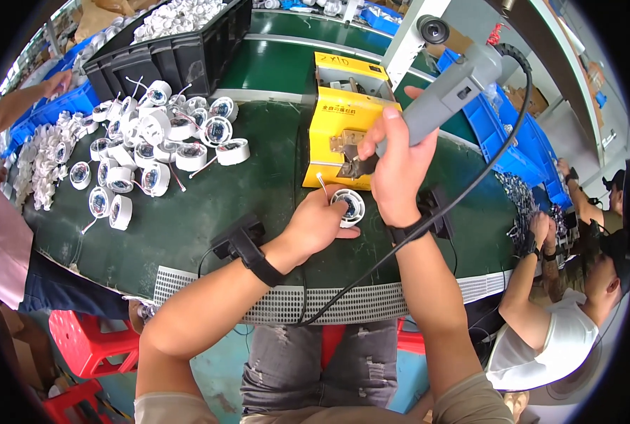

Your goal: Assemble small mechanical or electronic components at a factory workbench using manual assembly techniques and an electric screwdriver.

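My left hand (317, 225) is closed on a round white housing (350, 207) with a circuit board inside and a short white wire sticking up. It rests low over the green work surface. In my right hand (401, 162) is a grey electric screwdriver (446, 92) with a black cable, gripped near its lower end; its tip is hidden by my fingers. Right behind both hands stands a yellow screw-feeding machine (333, 124) with a metal outlet on its front. Black straps circle both my wrists.
Several more white housings (156, 127) with wires lie heaped on the left, beside small white parts (46, 162). A black crate (181, 63) of white pieces stands behind them. The screwdriver cable crosses my right forearm. Blue bins (502, 138) and co-workers (555, 325) are at the right; another person's hand (57, 83) is far left.
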The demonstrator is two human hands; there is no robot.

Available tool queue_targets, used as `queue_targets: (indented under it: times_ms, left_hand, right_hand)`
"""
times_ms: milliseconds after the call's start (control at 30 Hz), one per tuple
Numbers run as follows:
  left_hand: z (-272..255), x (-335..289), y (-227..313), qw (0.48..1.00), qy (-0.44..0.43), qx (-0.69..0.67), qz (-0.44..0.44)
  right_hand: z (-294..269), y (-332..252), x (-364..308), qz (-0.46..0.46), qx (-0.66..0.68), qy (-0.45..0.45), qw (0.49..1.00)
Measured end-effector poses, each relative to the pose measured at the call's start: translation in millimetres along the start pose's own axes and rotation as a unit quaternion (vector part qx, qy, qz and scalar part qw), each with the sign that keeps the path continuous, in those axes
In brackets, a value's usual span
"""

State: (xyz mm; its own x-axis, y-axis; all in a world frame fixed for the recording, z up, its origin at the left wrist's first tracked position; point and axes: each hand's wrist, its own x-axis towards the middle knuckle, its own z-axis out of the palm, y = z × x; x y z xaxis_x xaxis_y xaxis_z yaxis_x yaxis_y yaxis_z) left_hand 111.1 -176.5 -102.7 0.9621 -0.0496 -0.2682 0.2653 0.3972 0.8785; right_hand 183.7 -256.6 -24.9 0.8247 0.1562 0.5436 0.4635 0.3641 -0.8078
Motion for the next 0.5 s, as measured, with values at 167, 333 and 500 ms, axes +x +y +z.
queue_targets:
  times_ms: [167,333,500]
  left_hand:
    - [4,-4,8,1.0,-0.002,0.023,0.014]
    - [3,-3,4,0.999,0.014,0.016,0.027]
    - [4,-4,2,0.999,0.005,0.015,0.028]
  right_hand:
    - [-7,-11,-24,0.04,0.015,-0.004,0.999]
    - [-10,-8,-32,0.046,-0.009,-0.02,0.999]
    - [-12,-7,-32,0.056,-0.009,-0.017,0.998]
